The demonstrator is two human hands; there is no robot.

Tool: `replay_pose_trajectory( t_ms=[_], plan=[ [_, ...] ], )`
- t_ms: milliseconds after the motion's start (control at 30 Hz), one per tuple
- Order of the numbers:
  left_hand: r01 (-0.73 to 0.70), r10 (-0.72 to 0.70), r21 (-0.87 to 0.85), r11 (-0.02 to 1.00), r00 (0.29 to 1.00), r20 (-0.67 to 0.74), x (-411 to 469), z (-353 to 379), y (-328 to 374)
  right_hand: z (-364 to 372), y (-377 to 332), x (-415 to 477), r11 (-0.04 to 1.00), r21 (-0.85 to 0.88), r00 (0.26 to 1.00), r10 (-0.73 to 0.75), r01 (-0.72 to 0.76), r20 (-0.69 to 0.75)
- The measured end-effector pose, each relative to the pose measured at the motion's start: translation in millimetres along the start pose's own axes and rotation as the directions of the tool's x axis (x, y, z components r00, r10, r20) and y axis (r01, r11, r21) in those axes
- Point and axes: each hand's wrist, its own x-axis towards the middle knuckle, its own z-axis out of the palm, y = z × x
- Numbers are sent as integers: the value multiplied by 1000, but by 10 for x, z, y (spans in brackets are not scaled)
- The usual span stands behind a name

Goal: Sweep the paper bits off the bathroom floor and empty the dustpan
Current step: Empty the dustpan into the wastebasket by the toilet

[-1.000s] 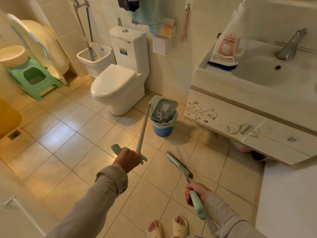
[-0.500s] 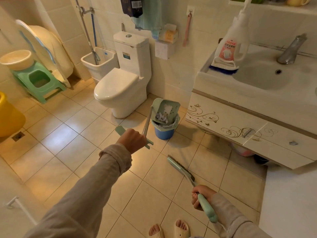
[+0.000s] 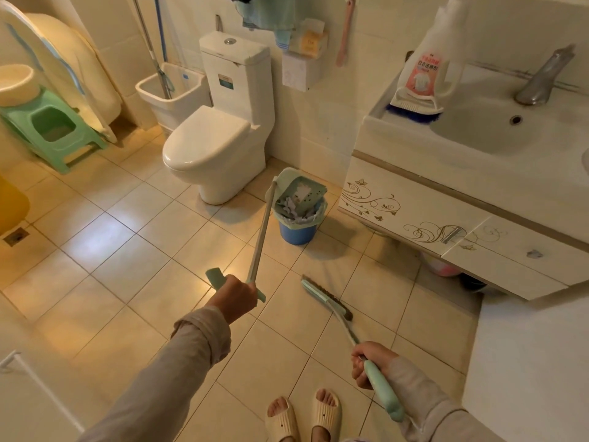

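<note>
My left hand (image 3: 234, 297) grips the T-shaped end of the long-handled green dustpan (image 3: 302, 189). The pan is tipped upright over the blue bin (image 3: 296, 232), and one pale paper bit still clings to its inner face. Torn paper bits (image 3: 291, 209) lie in the bin's liner. My right hand (image 3: 369, 362) holds the green broom (image 3: 331, 306) by its handle, with the brush head resting on the floor tiles right of my left hand.
A white toilet (image 3: 212, 148) stands left of the bin, the vanity cabinet (image 3: 446, 224) with its sink to the right. A green stool (image 3: 54, 129) and a mop basin (image 3: 172, 90) sit at the back left. My slippered feet (image 3: 302, 416) are at the bottom.
The paper heap has slid out of the tilted dustpan into the bin. The view has shifted slightly; both hands keep their grips.
</note>
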Motion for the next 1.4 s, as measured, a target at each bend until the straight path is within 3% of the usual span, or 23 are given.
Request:
replay_pose_trajectory(
  t_ms=[333,533,867,1400],
  plan=[
    [-29,25,197,980,999,22,32,-369,-462,-37,-53,-44,1000,-19,1000,11,-11,17],
    [5,-8,180,984,1000,20,-28,-422,-533,-34,-83,-60,999,-25,999,21,-20,36],
    [-70,68,119,990,997,22,192,-321,123,-93,91,32,998,-52,1000,21,-22,-10],
    [-43,38,200,979,999,28,-9,-409,-331,-98,3,5,999,-40,999,35,-34,27]
  ],
)
